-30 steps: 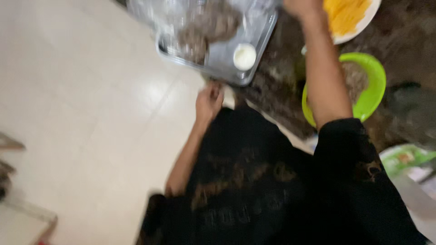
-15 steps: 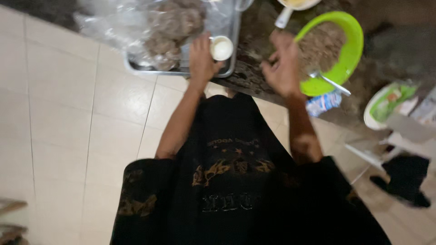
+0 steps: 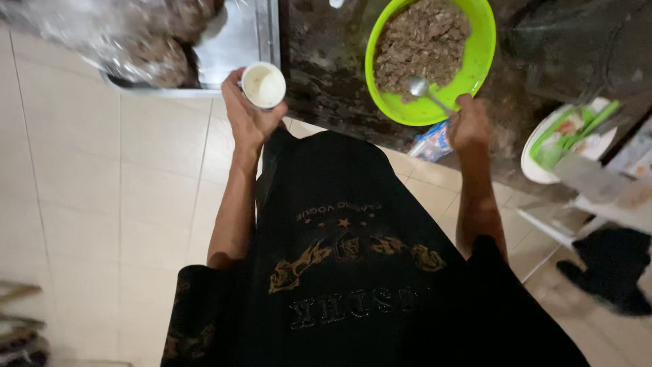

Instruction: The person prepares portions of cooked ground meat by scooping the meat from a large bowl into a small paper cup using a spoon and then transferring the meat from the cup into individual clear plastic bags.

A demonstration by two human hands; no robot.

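Observation:
My left hand [image 3: 248, 115] holds a small white cup [image 3: 263, 85] just off the counter's edge, beside a metal tray [image 3: 238, 47]. My right hand [image 3: 468, 126] grips the handle of a metal spoon [image 3: 424, 90] whose bowl lies inside a bright green bowl [image 3: 475, 64] full of brown minced filling [image 3: 421, 41]. The green bowl sits on a dark stone counter [image 3: 326, 68]. On the tray lie brown lumps under clear plastic wrap [image 3: 136, 47].
A small blue and white packet [image 3: 431, 141] hangs at the counter edge under the green bowl. A white plate with green items [image 3: 564, 139] stands at the right. Pale floor tiles [image 3: 102, 204] spread to the left, and a dark object [image 3: 611, 268] lies on the floor at the right.
My left hand has lifted the white cup off the tray and drawn it toward me. My right hand has taken hold of the spoon in the green bowl. The view has shifted closer.

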